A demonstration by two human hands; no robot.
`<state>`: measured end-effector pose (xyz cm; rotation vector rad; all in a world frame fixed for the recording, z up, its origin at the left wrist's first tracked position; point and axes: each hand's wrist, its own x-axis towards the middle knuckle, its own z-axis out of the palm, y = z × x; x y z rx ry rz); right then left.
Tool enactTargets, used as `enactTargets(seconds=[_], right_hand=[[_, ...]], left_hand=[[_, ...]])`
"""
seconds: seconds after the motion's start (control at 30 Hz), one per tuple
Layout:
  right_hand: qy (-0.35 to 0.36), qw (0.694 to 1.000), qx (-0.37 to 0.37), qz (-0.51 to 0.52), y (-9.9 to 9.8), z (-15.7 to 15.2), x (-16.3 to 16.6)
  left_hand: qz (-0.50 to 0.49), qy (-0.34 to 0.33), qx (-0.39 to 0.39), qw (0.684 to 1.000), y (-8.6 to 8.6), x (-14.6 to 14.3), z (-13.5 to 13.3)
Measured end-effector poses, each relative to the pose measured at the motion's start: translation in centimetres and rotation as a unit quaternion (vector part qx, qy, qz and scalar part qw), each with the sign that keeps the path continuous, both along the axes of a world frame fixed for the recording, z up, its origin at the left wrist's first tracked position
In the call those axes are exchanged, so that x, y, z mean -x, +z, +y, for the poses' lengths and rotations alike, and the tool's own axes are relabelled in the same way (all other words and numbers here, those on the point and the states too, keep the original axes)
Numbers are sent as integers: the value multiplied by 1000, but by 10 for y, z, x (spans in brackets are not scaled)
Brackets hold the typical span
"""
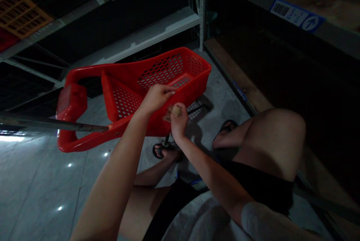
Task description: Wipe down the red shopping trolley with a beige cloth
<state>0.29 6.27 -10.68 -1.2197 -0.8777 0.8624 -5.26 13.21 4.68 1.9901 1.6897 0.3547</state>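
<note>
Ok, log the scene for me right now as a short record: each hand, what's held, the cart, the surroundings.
Left hand: at the near rim of the red cart; firmness of grip unclear
Right hand: closed round a small tan object, beside the cart's outer side
Held object: blurred, exact kind unclear
Cart: red, perforated walls
Upper left: orange crate
Upper right: blue-and-white label with barcode and arrow
Floor: grey, with bright spots of light

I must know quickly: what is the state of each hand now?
Left hand: at the red cart, fingers bent; its grip cannot be told.
Right hand: closed, holding a small tan item, unclear what.
</note>
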Motion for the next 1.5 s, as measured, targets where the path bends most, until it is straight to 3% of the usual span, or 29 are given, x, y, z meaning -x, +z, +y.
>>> enactTargets(seconds=[0.1,0.23,0.33,0.4,0.47,0.57,0.63,0.7,0.73,0.8,0.87,0.97,1.03,1.07,1.13,1.27,1.33,1.4,1.5], right_hand=[[10,998,-45,-37,12,-10,3],[181,980,-5,-78,-24,-68,21],[220,971,30,-85,-54,-96,27],[213,973,33,-78,-50,-98,29],[204,977,10,-65,-22,-91,31],[171,981,-89,-30,52,-73,37],[158,975,-152,-34,99,-64,42],[167,965,-198,-50,123,-61,50],[179,958,-214,-60,123,-61,53],[206,949,-223,-87,101,-66,58],[226,947,-194,-122,59,-73,58],[256,939,-131,-186,-4,-86,47],[269,933,-118,-209,-25,-93,40],[274,930,-117,-214,-26,-96,38],[275,927,-133,-216,-9,-97,40],[219,912,-265,-223,64,-80,60],[190,889,-334,-248,86,-67,68],[196,862,-367,-288,80,-57,67],[277,841,-317,-339,26,-55,50]], left_hand=[[1,4,18,1000,4,-1,0],[65,-34,2,997,26,5,-18],[149,-56,-26,987,52,25,-57],[170,-53,-57,982,68,45,-94],[166,-39,-119,978,80,68,-134],[175,39,-248,952,88,103,-185],[197,121,-319,919,90,121,-204],[202,175,-345,900,89,132,-210],[198,185,-339,901,89,135,-208],[190,177,-300,918,85,135,-200],[202,166,-247,933,78,130,-189],[256,210,-213,919,64,122,-179],[282,244,-220,901,55,118,-176],[290,250,-228,895,51,117,-176],[305,248,-249,885,48,117,-176],[328,235,-277,872,48,118,-176],[327,228,-278,874,50,119,-176],[322,229,-276,876,51,119,-177],[310,237,-272,880,51,118,-177]])
